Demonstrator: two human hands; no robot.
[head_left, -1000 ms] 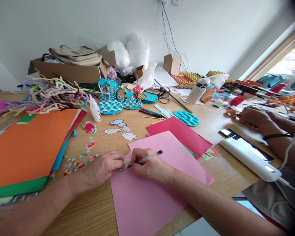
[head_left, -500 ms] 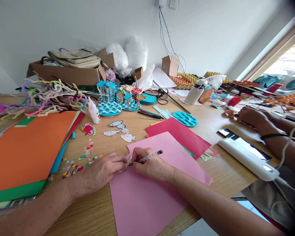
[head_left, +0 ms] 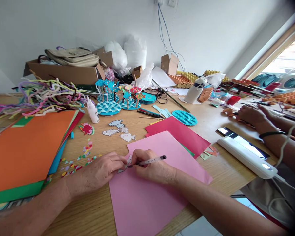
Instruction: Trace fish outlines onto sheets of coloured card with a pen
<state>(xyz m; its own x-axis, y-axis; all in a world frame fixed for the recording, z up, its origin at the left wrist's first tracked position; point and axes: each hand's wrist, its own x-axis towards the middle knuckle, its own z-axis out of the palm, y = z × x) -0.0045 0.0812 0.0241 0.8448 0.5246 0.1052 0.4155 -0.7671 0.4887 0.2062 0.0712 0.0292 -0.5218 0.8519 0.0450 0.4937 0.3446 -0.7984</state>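
- Bare pink paper [head_left: 145,206] opens below the right hand [head_left: 153,167], running toward the table's [head_left: 88,209] near edge between the forearms [head_left: 201,196].
- The slanted pen [head_left: 152,160] juts above that hand, an obstacle to any low pass.
- Flat fish cutouts [head_left: 127,137] lie ahead, low enough to pass over.
- Beyond them, an upright glue bottle [head_left: 92,112] and wave-topped stands [head_left: 108,108] crowd the way back.
- Loose confetti [head_left: 78,167] lines the left hand's [head_left: 104,168] outer side.
- A white device [head_left: 247,158] blocks the right, near a co-worker's forearm [head_left: 279,140].

left grip [head_left: 104,170]: palm down | right grip [head_left: 152,167]: curled, pinching | forearms [head_left: 208,198]: angled inward
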